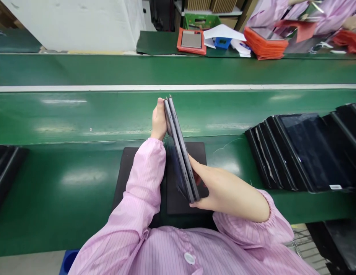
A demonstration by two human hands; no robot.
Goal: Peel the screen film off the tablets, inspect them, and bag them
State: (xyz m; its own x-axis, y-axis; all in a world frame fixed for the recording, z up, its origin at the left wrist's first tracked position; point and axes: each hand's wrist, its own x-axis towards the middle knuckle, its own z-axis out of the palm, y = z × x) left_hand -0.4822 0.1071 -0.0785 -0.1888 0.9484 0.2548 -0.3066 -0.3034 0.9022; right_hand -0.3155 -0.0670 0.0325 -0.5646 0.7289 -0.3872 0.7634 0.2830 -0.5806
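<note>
Two thin grey tablets [180, 152] are held on edge, side by side, in the middle of the head view. Small speaker holes show along their edges. My left hand [160, 119] grips their far end on the left. My right hand [205, 183] is wrapped round the near end from the right, its fingertips partly hidden behind the tablets. Beneath them a flat black case or pad [192, 206] lies on the green work surface, part of it covered by my left sleeve.
On the right, several dark tablets in black covers [315, 152] lean in a row. More black covers [7, 172] lie at the left edge. Beyond the green belt [109, 118] are an orange tray [192, 40], orange sleeves [265, 44] and a co-worker's pink-clad arms [332, 15].
</note>
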